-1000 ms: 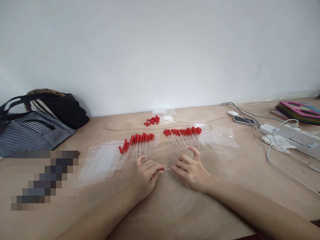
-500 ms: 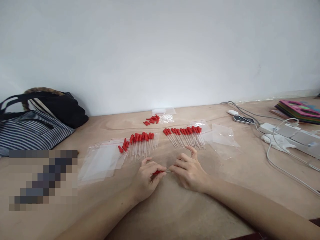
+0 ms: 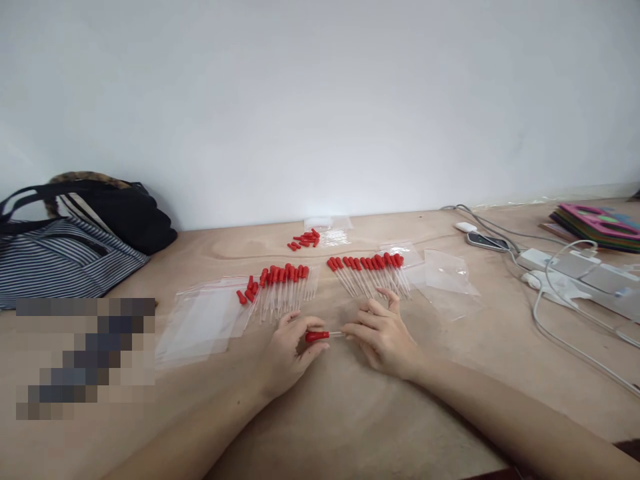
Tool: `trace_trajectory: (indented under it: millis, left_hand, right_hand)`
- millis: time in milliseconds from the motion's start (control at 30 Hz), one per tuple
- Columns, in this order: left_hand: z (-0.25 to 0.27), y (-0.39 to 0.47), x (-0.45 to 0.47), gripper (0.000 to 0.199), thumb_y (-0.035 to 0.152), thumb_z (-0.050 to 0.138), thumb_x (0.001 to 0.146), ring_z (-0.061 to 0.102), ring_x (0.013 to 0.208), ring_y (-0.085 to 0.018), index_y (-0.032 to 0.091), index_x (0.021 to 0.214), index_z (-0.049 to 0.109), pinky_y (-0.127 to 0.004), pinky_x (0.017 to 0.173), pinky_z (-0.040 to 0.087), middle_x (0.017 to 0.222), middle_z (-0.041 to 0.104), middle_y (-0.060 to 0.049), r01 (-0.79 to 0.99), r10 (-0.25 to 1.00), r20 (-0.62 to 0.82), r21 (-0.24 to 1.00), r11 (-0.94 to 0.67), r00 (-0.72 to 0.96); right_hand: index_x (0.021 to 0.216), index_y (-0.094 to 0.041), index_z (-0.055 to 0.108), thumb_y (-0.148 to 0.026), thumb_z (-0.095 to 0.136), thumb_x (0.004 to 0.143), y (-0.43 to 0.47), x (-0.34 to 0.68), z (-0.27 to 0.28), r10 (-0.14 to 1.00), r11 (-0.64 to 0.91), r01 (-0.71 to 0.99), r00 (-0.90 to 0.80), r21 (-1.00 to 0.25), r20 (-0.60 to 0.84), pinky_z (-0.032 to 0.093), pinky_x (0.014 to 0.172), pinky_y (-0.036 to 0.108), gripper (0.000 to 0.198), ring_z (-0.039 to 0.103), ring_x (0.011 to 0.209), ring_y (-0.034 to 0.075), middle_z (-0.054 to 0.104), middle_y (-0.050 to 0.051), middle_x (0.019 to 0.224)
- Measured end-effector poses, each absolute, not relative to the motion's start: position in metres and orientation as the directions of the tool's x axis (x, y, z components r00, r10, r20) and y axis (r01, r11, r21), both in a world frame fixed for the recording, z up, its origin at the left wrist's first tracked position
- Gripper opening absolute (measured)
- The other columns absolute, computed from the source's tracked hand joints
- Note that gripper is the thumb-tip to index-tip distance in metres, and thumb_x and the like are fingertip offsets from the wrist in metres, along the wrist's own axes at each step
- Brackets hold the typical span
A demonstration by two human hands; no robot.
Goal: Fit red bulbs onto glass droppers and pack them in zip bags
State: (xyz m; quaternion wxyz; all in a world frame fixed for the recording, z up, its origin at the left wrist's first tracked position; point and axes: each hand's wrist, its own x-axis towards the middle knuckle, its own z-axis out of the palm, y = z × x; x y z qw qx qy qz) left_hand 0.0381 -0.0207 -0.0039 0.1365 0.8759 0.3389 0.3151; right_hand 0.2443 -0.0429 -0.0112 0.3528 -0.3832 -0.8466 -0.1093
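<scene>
The right hand is pinching 1 thin tube; the left hand, fingers apart, is surrounding its red bulb; a weak pinch may be risking a drop.

I count one bare left hand, one bare right hand, one held, slim clear dropper with a red bulb, about a dozen more droppers in the right row, and one striped fabric bag; the far small red bulbs are too jumbled to number.
</scene>
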Motion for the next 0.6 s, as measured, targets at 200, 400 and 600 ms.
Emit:
trace_trajectory:
  millis: [200,400,600]
  left_hand:
    - [-0.005,-0.023,0.040,0.011,0.023,0.049,0.082,0.060,0.059,-0.010,0.021,0.076,0.057,-0.040,0.095,0.032,0.069,0.067,0.004,0.482,0.644,0.511,0.427,-0.765,0.569]
    - [-0.005,-0.019,0.039,0.011,0.025,0.049,0.082,0.060,0.058,-0.010,0.021,0.076,0.058,-0.041,0.093,0.031,0.067,0.068,0.003,0.471,0.647,0.503,0.445,-0.762,0.572]
    - [-0.003,-0.017,0.036,0.013,0.029,0.050,0.081,0.061,0.060,-0.012,0.023,0.078,0.061,-0.042,0.094,0.031,0.069,0.069,0.003,0.487,0.683,0.406,0.489,-0.724,0.607]
  right_hand:
    - [0.080,-0.022,0.064,-0.018,0.047,0.080,-0.045,0.243,-0.012,0.589,0.681,0.727,-0.467,-0.093,0.660,0.014,0.093,0.044,0.018,0.047,0.076,0.014,0.058,-0.001,0.063]
    - [0.084,-0.024,0.064,-0.020,0.048,0.082,-0.040,0.246,-0.011,0.590,0.703,0.699,-0.468,-0.133,0.658,0.014,0.092,0.044,0.017,0.047,0.075,0.014,0.060,-0.002,0.063]
    - [0.079,-0.024,0.065,-0.031,0.049,0.083,-0.037,0.253,-0.006,0.580,0.716,0.694,-0.527,-0.081,0.621,0.010,0.093,0.045,0.018,0.048,0.077,0.015,0.062,-0.002,0.063]
